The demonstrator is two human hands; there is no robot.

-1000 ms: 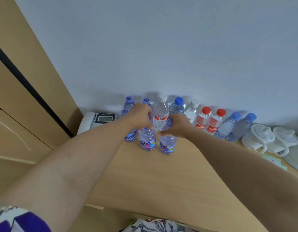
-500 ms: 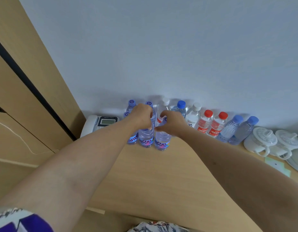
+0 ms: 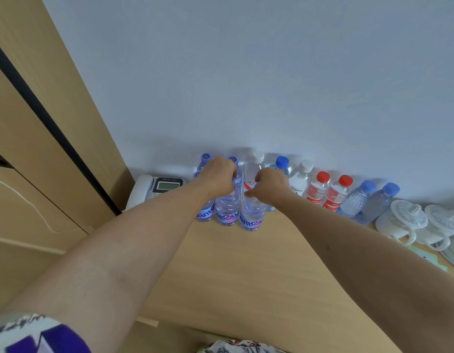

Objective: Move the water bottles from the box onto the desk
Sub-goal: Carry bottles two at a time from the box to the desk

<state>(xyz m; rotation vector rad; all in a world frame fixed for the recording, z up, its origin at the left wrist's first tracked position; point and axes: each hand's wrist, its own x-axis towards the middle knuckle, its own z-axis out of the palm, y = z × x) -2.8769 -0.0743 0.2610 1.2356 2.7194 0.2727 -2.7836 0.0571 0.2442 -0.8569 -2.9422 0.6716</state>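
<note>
Nearest the camera, a patterned sleeve [image 3: 29,332] and two bare forearms reach across the smooth, pale wood-grain desk [image 3: 246,276]. The left hand [image 3: 218,177] curls over the neck of one purple-labelled bottle [image 3: 227,207]; the right hand [image 3: 268,188] curls over the top of its neighbour [image 3: 251,212], thumb and forefinger pinched near the cap. Both bottles stand upright on the desk, side by side, in front of a row along the wall. That row holds further purple-capped bottles [image 3: 206,159], white-capped [image 3: 257,159], blue-capped [image 3: 282,163] and red-capped [image 3: 322,178] ones, all clear ribbed plastic with glossy printed bands. A telephone [image 3: 157,187] lies at the left; lidded white cups [image 3: 401,220] sit at the right. The box is out of view.

Risk, as judged: the packing is tight, so a hand pulling away carelessly could knock a narrow-based bottle and topple adjacent ones. Thin, water-filled walls may also flex or slip under a top-only grip.
</note>
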